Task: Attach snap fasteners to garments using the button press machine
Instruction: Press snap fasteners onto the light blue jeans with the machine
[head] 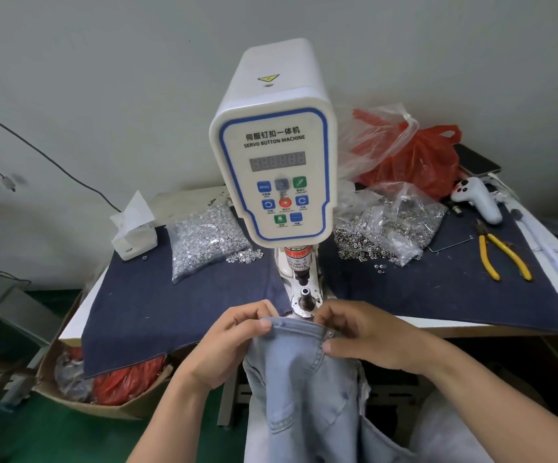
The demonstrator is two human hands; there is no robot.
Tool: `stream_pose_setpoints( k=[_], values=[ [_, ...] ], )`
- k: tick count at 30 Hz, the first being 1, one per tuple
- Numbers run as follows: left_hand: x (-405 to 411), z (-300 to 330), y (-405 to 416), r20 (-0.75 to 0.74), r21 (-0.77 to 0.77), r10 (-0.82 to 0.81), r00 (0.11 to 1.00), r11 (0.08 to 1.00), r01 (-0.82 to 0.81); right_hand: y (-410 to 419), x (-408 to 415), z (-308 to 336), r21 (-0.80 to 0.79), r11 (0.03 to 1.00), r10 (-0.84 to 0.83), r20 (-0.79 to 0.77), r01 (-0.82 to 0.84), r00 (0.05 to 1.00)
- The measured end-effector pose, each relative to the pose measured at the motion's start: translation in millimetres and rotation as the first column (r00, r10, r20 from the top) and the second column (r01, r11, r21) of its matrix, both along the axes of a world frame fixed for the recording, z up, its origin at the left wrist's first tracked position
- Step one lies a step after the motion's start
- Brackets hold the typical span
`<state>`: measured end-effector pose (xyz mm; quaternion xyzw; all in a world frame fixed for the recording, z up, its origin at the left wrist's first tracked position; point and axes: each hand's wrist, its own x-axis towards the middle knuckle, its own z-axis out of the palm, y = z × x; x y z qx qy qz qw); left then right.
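A white servo button machine [272, 155] stands at the middle of the table, its lower die [305, 297] exposed below the head. Just in front of the die I hold the waistband of light blue jeans [299, 369]. My left hand [234, 339] pinches the waistband's left part between thumb and fingers. My right hand [367, 332] grips the right end, where a small metal snap [330, 334] sits on the band. The jeans hang down off the table edge toward me.
A dark blue cloth [157, 302] covers the table. A bag of silver snap parts [204, 238] lies left of the machine, more bags of fasteners [384, 225] right. Yellow pliers [501, 255], a white controller [478, 198], red plastic bag [414, 162], tissue box [133, 232] and a cardboard box [103, 389] below left.
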<state>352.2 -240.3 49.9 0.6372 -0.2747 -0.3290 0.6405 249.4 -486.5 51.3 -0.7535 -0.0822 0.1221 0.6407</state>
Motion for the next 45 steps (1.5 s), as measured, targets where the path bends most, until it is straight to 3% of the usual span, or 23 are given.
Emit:
stream_pose_setpoints(
  k=[2, 4, 16, 31, 45],
  values=[
    [5, -9, 1, 0.059, 0.116, -0.004, 0.998, 0.993, -0.003, -4, 2, -1, 0.048, 0.997, -0.057, -0.055, 0.059, 0.997],
    [7, -15, -2, 0.072, 0.176, 0.031, 0.997, 0.983, -0.043, -7, 6, -1, 0.000, 0.991, -0.134, -0.083, 0.134, 0.988],
    [22, -34, -35, 0.053, 0.164, 0.311, 0.949, 0.935, -0.316, -14, 36, -9, -0.063, 0.925, -0.380, -0.118, 0.375, 0.917],
    [40, -57, -32, -0.090, 0.129, 0.336, 0.938, 0.937, -0.324, -9, 42, -11, 0.055, 0.895, -0.421, -0.228, 0.443, 0.878],
    [40, -55, -30, -0.166, 0.068, 0.271, 0.948, 0.962, -0.263, -9, 45, -22, 0.030, 0.884, -0.448, -0.223, 0.466, 0.866]
  ],
)
